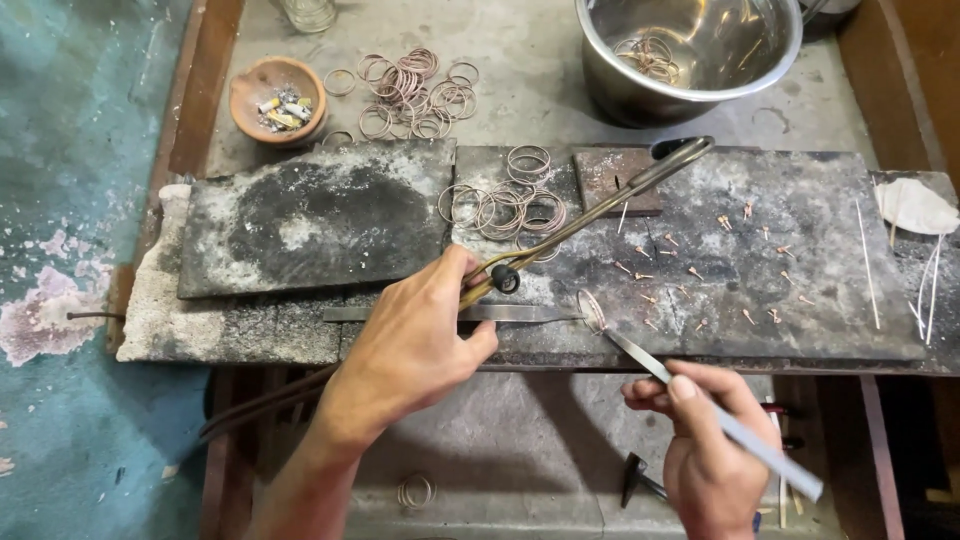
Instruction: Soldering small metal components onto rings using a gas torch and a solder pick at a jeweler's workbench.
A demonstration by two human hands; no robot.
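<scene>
1. The left hand (415,335) is closed around the handle of a long brass blow torch (590,215). The torch runs up and to the right from the hand, and its dark tip ends far over the work slabs.
2. The right hand (705,445) is near the bottom right. Its fingers pinch a pair of long silver tweezers (700,400).
3. The tweezers point up and to the left. Their tip holds a thin round wire ring (591,310), which sits on the dark slab just right of the left hand.
4. A flat grey metal strip (450,314) lies across the slab, under the left hand.
5. A pile of thin wire rings (505,205) lies on the slab, just past the left hand and under the torch.
6. Small copper-coloured bits (720,270) are spread over the big burnt grey slab (830,250) to the right.
7. Another dark, ash-stained slab (310,215) lies to the left.
8. Far away, more rings (415,95) lie loose on the table beside a small clay bowl (277,100).
9. A shiny steel bowl (690,55) at the far right has a few rings inside it.
10. A small black hammer (640,478) lies near the right hand.
</scene>
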